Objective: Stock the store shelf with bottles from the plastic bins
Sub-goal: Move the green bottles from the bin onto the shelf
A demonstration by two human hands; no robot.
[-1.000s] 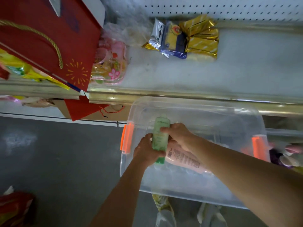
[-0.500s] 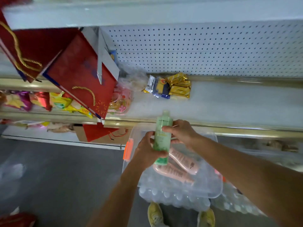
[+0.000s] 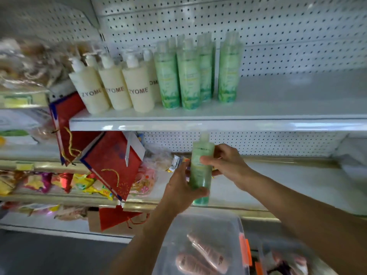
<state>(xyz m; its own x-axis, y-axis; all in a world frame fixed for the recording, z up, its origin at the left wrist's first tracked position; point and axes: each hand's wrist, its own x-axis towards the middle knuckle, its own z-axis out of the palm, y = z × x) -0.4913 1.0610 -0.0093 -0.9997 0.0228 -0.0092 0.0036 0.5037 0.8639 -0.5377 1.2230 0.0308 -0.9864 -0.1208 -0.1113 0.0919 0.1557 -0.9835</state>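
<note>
In the head view, nearest to the camera, at about 6 o'clock of the picture, a clear plastic bin (image 3: 200,231) is seen, with two pink bottles (image 3: 206,253) lying on their sides inside it. They are still to be stocked.

Just above the bin, near the centre, a green bottle (image 3: 200,171) is held upright by both hands. The left hand (image 3: 178,187) is wrapped around its lower half, with the thumb across the front near the base. The right hand (image 3: 226,163) is closed on the upper half, with the fingers curled behind and the thumb on the label. The cap is pointed to 12 o'clock, just under the front edge of the upper shelf (image 3: 278,124).

Farther back, at 12 o'clock, four green bottles of the same kind (image 3: 188,76) are standing on the upper shelf; one of them is set a little apart to the right. At 10 o'clock from the held bottle, cream pump bottles (image 3: 137,88) are lined up beside them.

It is judged that the held bottle should be lifted over the shelf lip first and only then moved inward, so the cap is not knocked against the edge. The free place at 1 o'clock, to the right of the green group, seems most suitable. The bottle should be kept vertical, the label turned to the front, and set down without touching its neighbours, because tall narrow bottles can probably be tipped easily. One hand may be released only when the base is flat on the shelf.
</note>
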